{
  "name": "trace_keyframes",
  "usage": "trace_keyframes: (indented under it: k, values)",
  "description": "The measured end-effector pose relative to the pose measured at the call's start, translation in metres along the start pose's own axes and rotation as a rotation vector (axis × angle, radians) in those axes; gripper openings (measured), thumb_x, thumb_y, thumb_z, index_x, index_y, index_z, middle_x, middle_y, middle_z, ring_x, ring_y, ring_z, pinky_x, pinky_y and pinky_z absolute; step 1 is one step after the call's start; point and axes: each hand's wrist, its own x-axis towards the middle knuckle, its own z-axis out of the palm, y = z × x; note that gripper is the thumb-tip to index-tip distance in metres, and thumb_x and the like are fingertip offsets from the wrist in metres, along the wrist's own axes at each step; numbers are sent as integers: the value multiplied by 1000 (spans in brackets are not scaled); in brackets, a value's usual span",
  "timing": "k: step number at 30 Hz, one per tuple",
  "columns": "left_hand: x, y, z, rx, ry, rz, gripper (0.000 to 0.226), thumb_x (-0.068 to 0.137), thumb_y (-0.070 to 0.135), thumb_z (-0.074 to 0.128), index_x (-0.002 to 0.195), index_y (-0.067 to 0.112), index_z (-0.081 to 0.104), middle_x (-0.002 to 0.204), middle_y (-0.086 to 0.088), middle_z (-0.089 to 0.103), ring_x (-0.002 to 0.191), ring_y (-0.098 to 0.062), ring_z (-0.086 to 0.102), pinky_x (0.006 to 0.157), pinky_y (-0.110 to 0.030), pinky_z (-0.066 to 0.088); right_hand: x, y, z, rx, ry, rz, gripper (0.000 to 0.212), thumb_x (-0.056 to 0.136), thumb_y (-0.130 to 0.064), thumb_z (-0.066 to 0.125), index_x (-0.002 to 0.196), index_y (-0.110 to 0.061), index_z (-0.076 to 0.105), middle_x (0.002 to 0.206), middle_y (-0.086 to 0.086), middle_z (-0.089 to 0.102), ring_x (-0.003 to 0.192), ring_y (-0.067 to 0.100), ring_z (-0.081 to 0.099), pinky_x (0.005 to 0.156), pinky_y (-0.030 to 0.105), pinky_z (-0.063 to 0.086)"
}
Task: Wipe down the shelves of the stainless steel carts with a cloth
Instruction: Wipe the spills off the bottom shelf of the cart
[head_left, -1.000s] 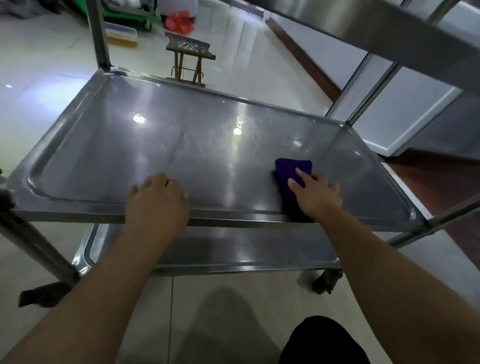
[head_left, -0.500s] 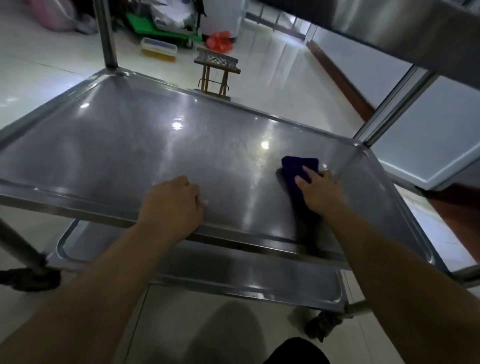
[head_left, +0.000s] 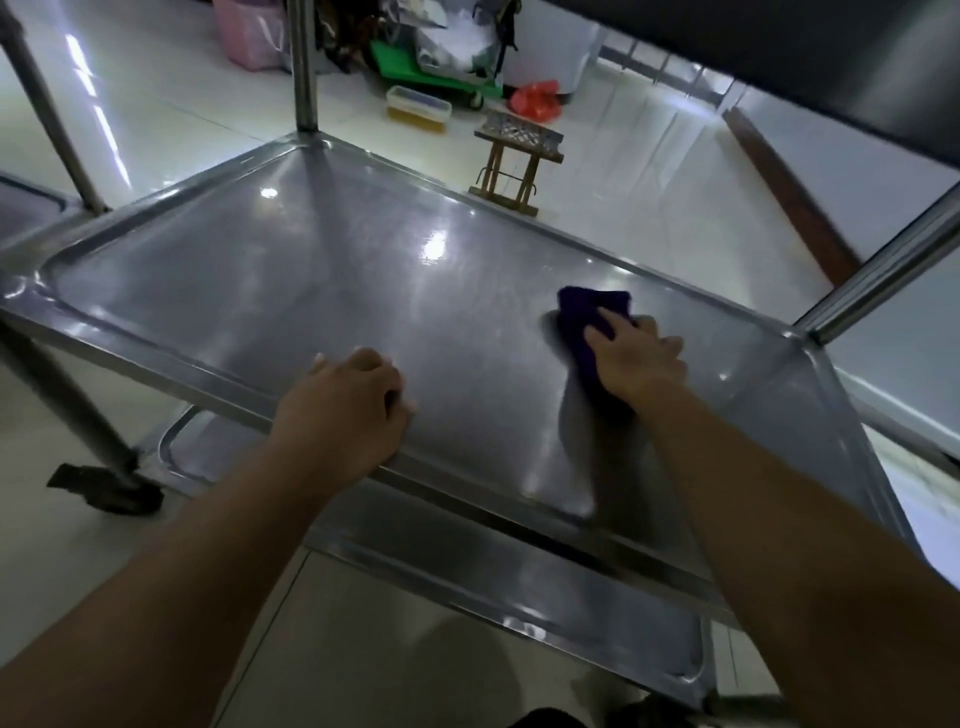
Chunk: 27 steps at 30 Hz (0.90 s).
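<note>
Pressing purple cloth (head_left: 592, 312) onto shelf (head_left: 311, 291) with right hand (head_left: 639, 364), fingers released flat. Bracing left hand (head_left: 343, 410) on shelf's near rim, fingers clenched empty.

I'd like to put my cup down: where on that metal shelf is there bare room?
The shelf is bare from the left hand on its near rim to the far post. Only the right side is busy: the right hand presses the cloth.
</note>
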Motion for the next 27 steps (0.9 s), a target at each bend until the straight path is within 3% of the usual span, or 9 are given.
trace_keyframes:
  k: [3, 9, 11, 14, 16, 18, 21, 24, 27]
  values:
    - [-1, 9, 3, 27, -2, -52, 32, 95, 37, 36, 107, 17, 58, 122, -4, 53, 110, -23, 53, 112, -43, 20, 5, -19, 3, -51, 22, 100, 50, 94, -53, 25, 141, -38, 28, 147, 8, 24, 125, 40, 25, 99, 52, 26]
    - [-7, 15, 7, 70, 8, -101, 40, 97, 36, 33, 129, 16, 47, 139, -5, 45, 130, -24, 40, 113, -43, 20, -20, -51, 14, -86, -106, -687, 51, 89, -66, 22, 139, -55, 20, 150, -10, 22, 125, 29, 25, 94, 44, 28]
    - [-8, 14, 9, 99, -12, -95, 43, 98, 37, 30, 134, 18, 42, 146, -4, 38, 135, -23, 33, 114, -43, 18, -11, -27, 9, -69, -75, -639, 47, 89, -67, 24, 136, -59, 22, 149, -13, 26, 123, 28, 29, 94, 40, 28]
    - [-8, 16, 10, 111, -20, -95, 42, 98, 36, 30, 132, 16, 45, 145, -6, 38, 135, -25, 34, 113, -44, 20, 3, 12, -1, -1, 3, -140, 47, 92, -59, 29, 138, -52, 27, 149, -6, 28, 124, 34, 29, 98, 44, 27]
    - [-7, 18, 10, 99, 5, -91, 39, 97, 33, 32, 126, 14, 50, 140, -8, 44, 129, -28, 41, 111, -46, 24, -7, 21, -2, 8, 11, 56, 49, 94, -55, 26, 142, -46, 25, 148, 1, 27, 123, 36, 29, 99, 47, 27]
    - [-7, 19, 9, 110, 17, -70, 36, 97, 31, 34, 122, 13, 53, 136, -8, 47, 127, -28, 43, 110, -47, 25, -34, 15, 1, -46, -7, 5, 50, 94, -57, 24, 143, -46, 22, 149, 0, 23, 123, 35, 27, 100, 49, 29]
    - [-10, 17, 9, 111, 14, -46, 35, 96, 30, 36, 123, 13, 52, 138, -7, 45, 130, -27, 39, 110, -47, 23, -91, 7, 13, -68, 9, -332, 52, 90, -65, 20, 140, -52, 25, 149, -7, 24, 122, 29, 28, 102, 45, 31]
    - [-9, 13, 8, 108, -23, -21, 35, 96, 30, 35, 122, 14, 51, 139, -7, 43, 133, -28, 35, 110, -48, 23, -139, 24, 10, 47, -51, -619, 53, 83, -74, 17, 134, -61, 25, 144, -18, 27, 109, 9, 23, 93, 32, 27]
    - [-7, 11, 7, 226, -104, 30, 34, 95, 30, 36, 119, 11, 51, 135, -10, 44, 130, -31, 35, 107, -51, 28, -132, 64, -1, 115, -75, -544, 46, 86, -71, 26, 130, -61, 31, 145, -16, 31, 116, 11, 31, 97, 29, 24]
